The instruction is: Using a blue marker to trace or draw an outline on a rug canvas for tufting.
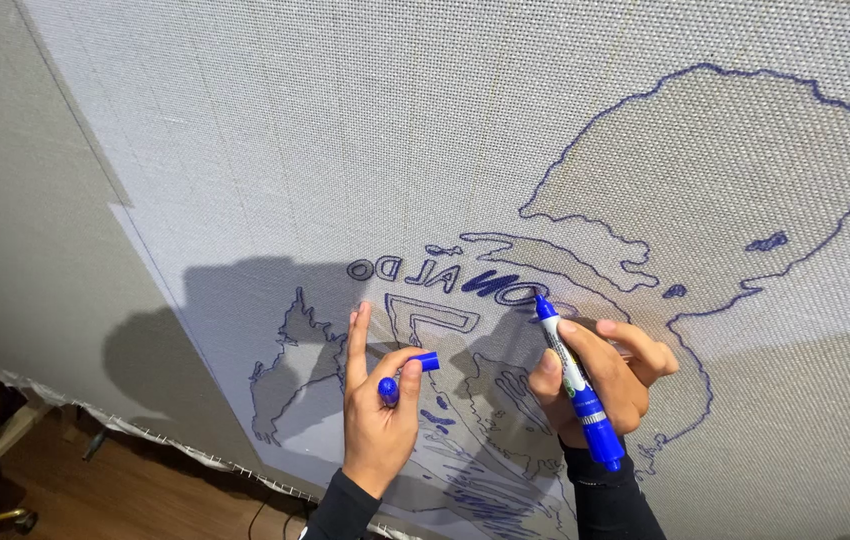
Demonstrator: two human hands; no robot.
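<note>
Clearly the work in hand is tracing a blue outline onto a pale woven cloth (345, 130) stretched on a frame, which fills most of the view and leans away toward the far side. The right hand (600, 375) is closed around a blue marker (573, 378) in a writing grip, with its tip up against the cloth just right of a row of drawn letters, below the large empty outline (715, 170) at the far right. The left hand (377, 400) rests on the cloth to the left, with its forefinger stretched flat along the weave and its thumb and other fingers pinching the marker cap (403, 375) — or possibly two small blue caps, since the view is too coarse to say.

To do this stroke well, I judge the marker tip should meet the cloth lightly and move slowly, because an open weave tends to snag a felt tip and lets ink bleed if it lingers. The left hand is best kept pressed flat near the line, so the fabric stays taut and does not give under the tip. Short pulls toward the hand, rather than long pushes, should hold the line true.

At the near left, the frame's edge (195, 455) and a wooden floor (135, 495) show below the cloth.
</note>
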